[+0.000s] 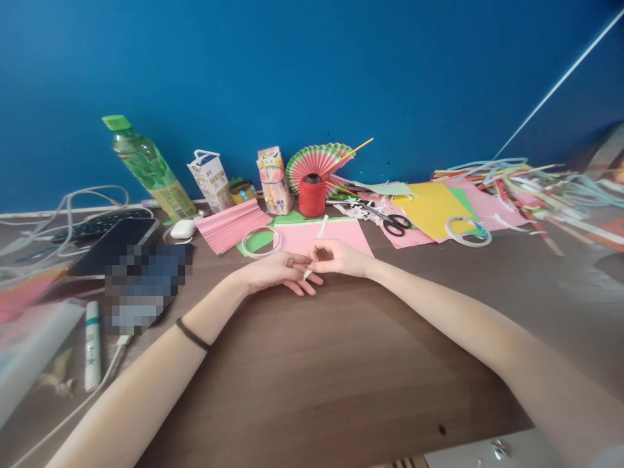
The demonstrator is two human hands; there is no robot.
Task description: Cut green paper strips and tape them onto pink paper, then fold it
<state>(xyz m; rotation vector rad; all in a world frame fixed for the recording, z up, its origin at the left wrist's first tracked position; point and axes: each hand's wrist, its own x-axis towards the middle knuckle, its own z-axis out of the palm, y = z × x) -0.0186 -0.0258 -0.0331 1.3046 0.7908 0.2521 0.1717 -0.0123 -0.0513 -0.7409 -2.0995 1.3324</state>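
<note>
Over the near edge of a pink sheet (351, 237), my two hands meet. My right hand (341, 259) pinches with thumb and forefinger at a narrow white strip (307, 274). My left hand (277, 270) has that strip at its thumb and forefinger, its other fingers stretched out below. Another bit of white strip (322, 226) shows just beyond my right fingers; whether both bits are one piece I cannot tell. A white tape roll (244, 243) lies left of the pink sheet, beside a pleated pink paper (234, 226).
Behind stand a red thread spool (312, 198), a pleated fan (312, 164), a decorated carton (274, 185) and a green-capped bottle (151, 172). Right lie black-handled scissors (396, 224), yellow paper (429, 211) and another roll (468, 242). Left are a marker (92, 344) and cables (71, 221).
</note>
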